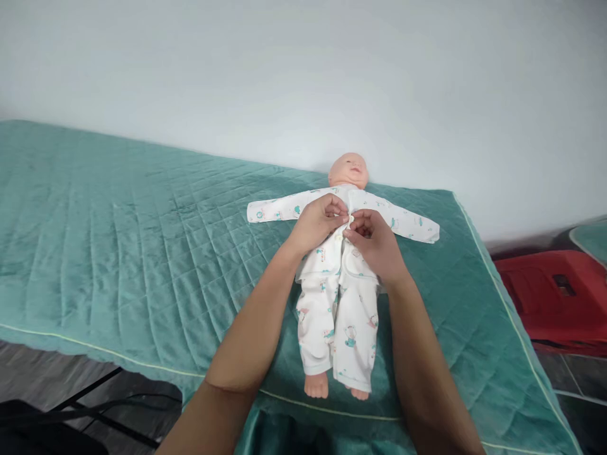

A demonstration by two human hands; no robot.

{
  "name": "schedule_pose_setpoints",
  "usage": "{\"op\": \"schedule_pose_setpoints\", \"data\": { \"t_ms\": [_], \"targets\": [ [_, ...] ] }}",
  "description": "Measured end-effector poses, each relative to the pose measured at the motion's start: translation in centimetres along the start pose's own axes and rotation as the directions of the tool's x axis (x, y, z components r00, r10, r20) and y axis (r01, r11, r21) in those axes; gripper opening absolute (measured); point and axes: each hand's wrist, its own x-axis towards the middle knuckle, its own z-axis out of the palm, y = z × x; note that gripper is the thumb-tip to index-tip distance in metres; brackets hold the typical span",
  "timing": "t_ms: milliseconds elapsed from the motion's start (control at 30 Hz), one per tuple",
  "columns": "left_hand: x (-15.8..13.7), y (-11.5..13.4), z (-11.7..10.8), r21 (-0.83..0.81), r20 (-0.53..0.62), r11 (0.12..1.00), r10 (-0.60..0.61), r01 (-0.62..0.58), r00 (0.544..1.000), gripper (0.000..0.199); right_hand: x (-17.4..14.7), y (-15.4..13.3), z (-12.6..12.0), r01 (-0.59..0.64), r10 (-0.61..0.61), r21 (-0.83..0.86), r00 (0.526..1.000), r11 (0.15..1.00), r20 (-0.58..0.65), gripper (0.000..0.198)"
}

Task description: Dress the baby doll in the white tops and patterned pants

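Observation:
A baby doll (349, 169) lies on its back, head toward the wall, its arms stretched out sideways. It wears a white printed pajama top (318, 256) and matching pants (355, 322), with the feet bare. Over the chest, my left hand (323, 218) pinches one front edge of the top near a pale button. Opposite it, my right hand (372, 235) pinches the other front edge, thumb and fingers close together. Another button (339, 237) shows just below. Beneath the hands, the lower front of the top hangs apart.
A green quilted cover (142, 253) spreads under the doll, up to a pale wall (284, 76). Past its right edge stands a red plastic stool or chair (554, 297). Black metal legs (90, 395) and a cable show at lower left.

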Motion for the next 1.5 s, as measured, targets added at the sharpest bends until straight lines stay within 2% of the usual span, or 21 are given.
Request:
{"op": "schedule_pose_setpoints", "data": {
  "t_ms": [267,500,667,767,933,1033,1167,1267,1400,1500],
  "targets": [
    [-0.4,1.0,-0.4,-0.01,0.094,1.0,-0.023,0.024,0.995,0.014,-0.2,0.1,0.1,0.006,-0.006,-0.048,1.0,0.999,-0.013,0.032],
    [-0.4,1.0,-0.2,0.12,0.0,0.993,0.0,0.0,1.0,0.017,-0.2,0.0,0.2,0.02,-0.024,-0.121,0.999,0.992,-0.033,0.031],
    [-0.4,1.0,-0.2,0.113,0.023,0.994,-0.015,0.012,1.0,0.022,-0.2,0.2,0.2,0.001,-0.003,-0.093,1.0,0.996,-0.03,0.036],
    [-0.5,1.3,-0.4,0.175,0.02,0.984,0.019,-0.022,1.0,0.019,-0.2,0.3,0.1,0.008,-0.013,-0.092,0.999,0.996,-0.047,0.038],
    [-1.0,2.2,-1.4,0.203,0.08,0.979,0.002,-0.018,0.997,0.015,-0.6,-0.4,-0.2,0.062,-0.072,-0.197,0.996,0.978,-0.044,0.04],
    [-1.6,3.2,-2.2,0.24,0.18,0.97,-0.077,0.032,0.981,0.018,-1.4,-1.9,-0.2,0.061,-0.094,-0.427,0.994,0.902,-0.058,0.042],
    [-2.2,3.9,-2.8,0.302,0.331,0.953,-0.092,-0.013,0.939,0.02,-3.1,-4.5,0.7,-0.049,-0.017,-0.762,0.997,0.645,-0.079,0.034],
    [-2.1,3.9,-3.0,0.338,0.39,0.938,-0.062,-0.081,0.919,0.013,-3.9,-5.6,1.8,-0.088,0.058,-0.857,0.996,0.508,-0.068,0.021],
    [-2.0,3.5,-3.0,0.374,0.389,0.924,-0.077,-0.081,0.918,0.008,-4.1,-6.0,2.6,-0.097,0.109,-0.877,0.993,0.471,-0.051,0.011],
    [-2.1,3.4,-2.9,0.39,0.376,0.918,-0.094,-0.066,0.922,0.007,-3.8,-6.0,1.9,-0.098,0.152,-0.86,0.988,0.501,-0.024,0.006]
  ]
}}
